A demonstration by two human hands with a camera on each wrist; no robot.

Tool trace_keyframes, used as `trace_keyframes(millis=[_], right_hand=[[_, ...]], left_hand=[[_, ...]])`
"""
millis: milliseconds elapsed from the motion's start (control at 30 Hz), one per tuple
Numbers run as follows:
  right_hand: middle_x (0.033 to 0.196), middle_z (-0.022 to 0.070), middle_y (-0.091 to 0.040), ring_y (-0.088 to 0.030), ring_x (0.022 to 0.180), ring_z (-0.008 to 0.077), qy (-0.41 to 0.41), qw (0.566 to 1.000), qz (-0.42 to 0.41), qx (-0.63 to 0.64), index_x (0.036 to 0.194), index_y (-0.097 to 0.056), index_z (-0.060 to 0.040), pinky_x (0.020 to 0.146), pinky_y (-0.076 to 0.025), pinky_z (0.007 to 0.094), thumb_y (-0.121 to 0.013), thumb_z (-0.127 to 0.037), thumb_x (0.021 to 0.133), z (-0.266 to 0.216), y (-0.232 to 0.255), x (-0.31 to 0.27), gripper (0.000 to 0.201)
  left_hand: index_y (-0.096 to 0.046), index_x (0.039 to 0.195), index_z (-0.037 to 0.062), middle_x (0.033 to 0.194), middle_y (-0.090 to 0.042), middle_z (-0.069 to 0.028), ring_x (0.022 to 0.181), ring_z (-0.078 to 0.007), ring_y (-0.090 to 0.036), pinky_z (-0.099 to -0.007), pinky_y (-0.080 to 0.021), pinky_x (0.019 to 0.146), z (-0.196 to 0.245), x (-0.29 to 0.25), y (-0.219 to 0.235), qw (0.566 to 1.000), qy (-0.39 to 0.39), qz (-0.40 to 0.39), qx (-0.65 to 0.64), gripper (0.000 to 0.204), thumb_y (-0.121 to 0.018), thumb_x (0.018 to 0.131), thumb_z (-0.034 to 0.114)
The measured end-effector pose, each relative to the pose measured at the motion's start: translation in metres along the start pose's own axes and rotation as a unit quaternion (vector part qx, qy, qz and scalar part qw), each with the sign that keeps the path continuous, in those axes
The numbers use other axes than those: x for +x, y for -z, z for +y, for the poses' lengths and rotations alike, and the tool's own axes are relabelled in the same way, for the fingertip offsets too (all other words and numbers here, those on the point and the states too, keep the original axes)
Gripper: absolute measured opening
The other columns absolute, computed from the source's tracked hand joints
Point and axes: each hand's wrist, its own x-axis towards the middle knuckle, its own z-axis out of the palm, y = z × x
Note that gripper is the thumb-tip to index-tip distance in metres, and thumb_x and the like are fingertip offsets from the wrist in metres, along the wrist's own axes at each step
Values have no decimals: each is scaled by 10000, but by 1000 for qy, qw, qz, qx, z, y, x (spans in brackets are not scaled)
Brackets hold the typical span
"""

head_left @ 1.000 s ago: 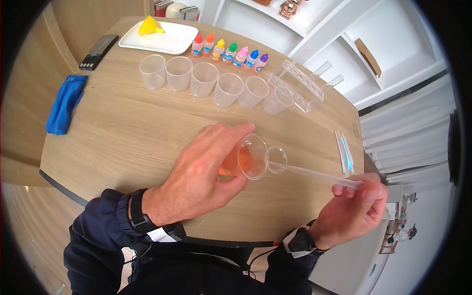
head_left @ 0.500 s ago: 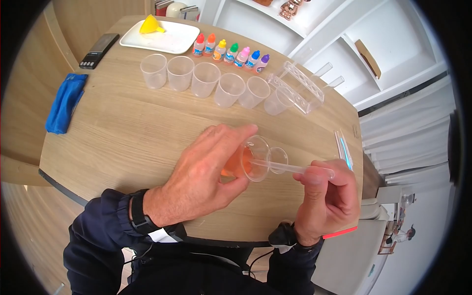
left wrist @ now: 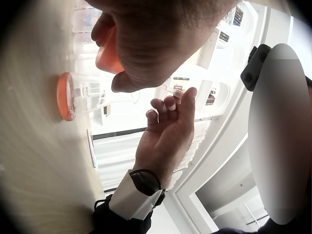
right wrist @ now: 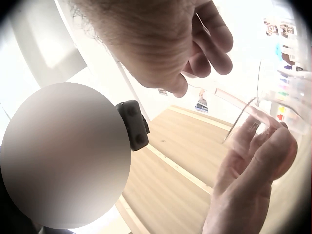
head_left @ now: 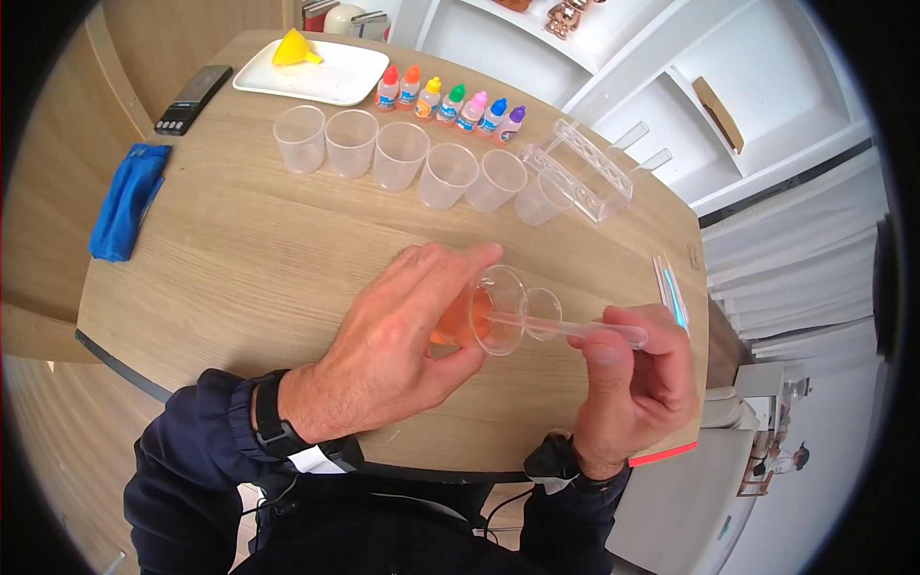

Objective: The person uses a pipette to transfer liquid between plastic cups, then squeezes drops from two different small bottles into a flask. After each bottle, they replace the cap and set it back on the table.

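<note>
My left hand [head_left: 393,335] grips a clear beaker [head_left: 481,311] of orange liquid, its mouth tilted to the right. A translucent plastic dropper [head_left: 556,327] reaches over the rim, its tip inside the beaker. My right hand [head_left: 632,383] pinches the dropper's bulb end between thumb and fingers. Just beyond the beaker is the round mouth of a clear conical flask [head_left: 547,311]. The left wrist view shows this flask [left wrist: 87,95] standing on the table with orange liquid at its bottom; the held beaker [left wrist: 108,53] is above table height.
Several clear plastic cups [head_left: 401,153] stand in a row, backed by small colour bottles [head_left: 450,105]. Beyond are a white tray [head_left: 350,81] with a yellow funnel [head_left: 292,50], and a test tube rack [head_left: 585,172]. A black scale [head_left: 195,98] and blue cloth [head_left: 127,203] lie left.
My right hand has moved left with the dropper, bringing its tip from the beaker's rim to inside it. The dropper's stem now looks orange-tinted. My left hand has barely moved.
</note>
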Motion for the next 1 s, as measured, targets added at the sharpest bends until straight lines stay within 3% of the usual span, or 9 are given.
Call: trace_keyframes(millis=[133, 300, 600, 800, 1000], right_hand=[[836, 124, -718, -625, 684, 184, 13, 996, 74, 46, 1034, -743, 27, 654, -497, 302, -868, -154, 956, -1, 11, 5, 233], [842, 154, -688, -609, 604, 191, 20, 984, 176, 34, 998, -695, 17, 549, -474, 302, -786, -325, 1038, 1, 45, 16, 357], [825, 125, -676, -636, 633, 172, -4, 994, 113, -6, 957, -690, 22, 586, -563, 312, -819, -105, 1016, 3, 33, 10, 189], [796, 109, -665, -637, 632, 166, 13, 994, 106, -8, 943, -680, 13, 592, -566, 307, -818, -100, 1021, 2, 30, 8, 195], [735, 86, -591, -578, 585, 151, 34, 978, 206, -5, 904, -637, -5, 550, -520, 290, -756, -214, 1080, 3, 34, 13, 299]], left_hand=[[-567, 1486, -10, 1109, -657, -191, 1076, -408, -646, -481, -553, 948, -1, 0, 0, 1000, -1, 1, 0, 727, -825, 807, -6], [-578, 1504, -1, 1130, -682, -174, 1049, -378, -662, -457, -549, 936, -1, 0, 1, 1000, 2, 3, 7, 769, -888, 800, 11], [-579, 1522, 6, 1149, -696, -167, 1044, -361, -669, -446, -542, 939, -2, 0, 0, 1000, 0, 2, 6, 804, -917, 793, 10], [-576, 1525, 11, 1156, -695, -165, 1049, -359, -668, -444, -539, 944, -1, 0, 1, 1000, 2, -3, 7, 804, -912, 794, 10], [-579, 1522, 14, 1144, -691, -162, 1036, -358, -662, -442, -538, 933, -2, -1, 0, 1000, 2, 6, 3, 799, -908, 794, 13]])
